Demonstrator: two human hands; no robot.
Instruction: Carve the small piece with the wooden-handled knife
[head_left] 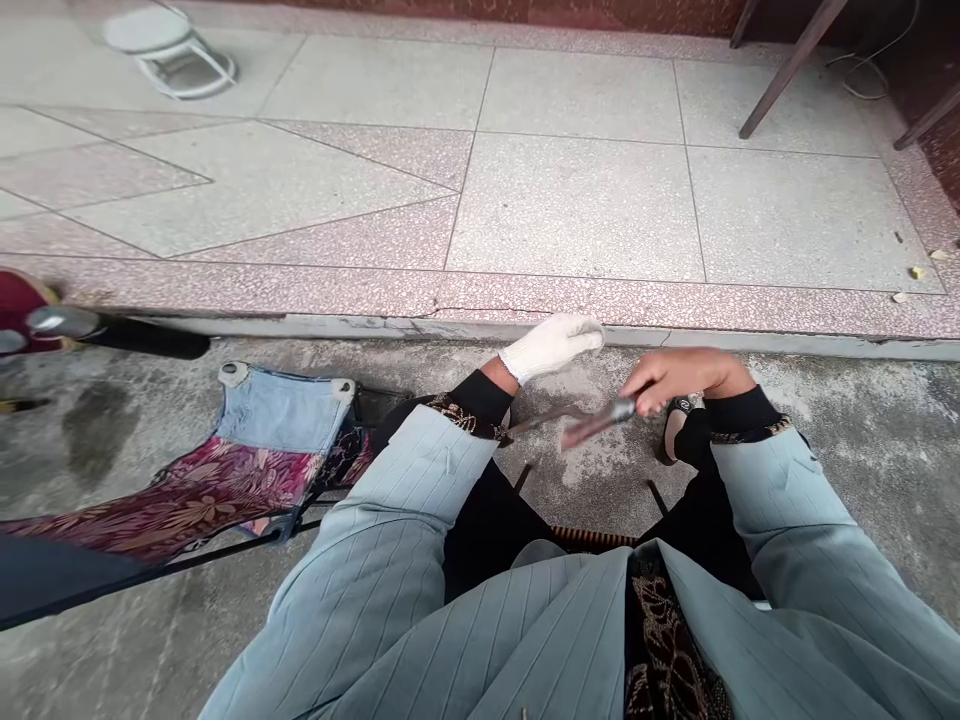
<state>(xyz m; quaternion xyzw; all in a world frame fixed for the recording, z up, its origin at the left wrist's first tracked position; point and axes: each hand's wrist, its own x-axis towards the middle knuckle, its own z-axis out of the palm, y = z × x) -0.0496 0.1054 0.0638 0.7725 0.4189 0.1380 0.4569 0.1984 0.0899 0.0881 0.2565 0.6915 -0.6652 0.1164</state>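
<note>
My left hand [553,344] wears a white glove and hovers over the concrete ground, fingers stretched out flat toward the right, holding nothing that shows. My bare right hand [684,378] is closed around the grip of a knife-like tool [592,422], whose blurred blade points left and down, just under the gloved hand. Both arms are in pale blue striped sleeves with dark cuffs.
A folding fabric stool [247,460] with floral cloth lies to my left. A dark tube [127,334] rests by the step edge. Tiled terrazzo floor [570,200] rises beyond the step, with a white stool [169,48] far left and furniture legs [787,70] far right.
</note>
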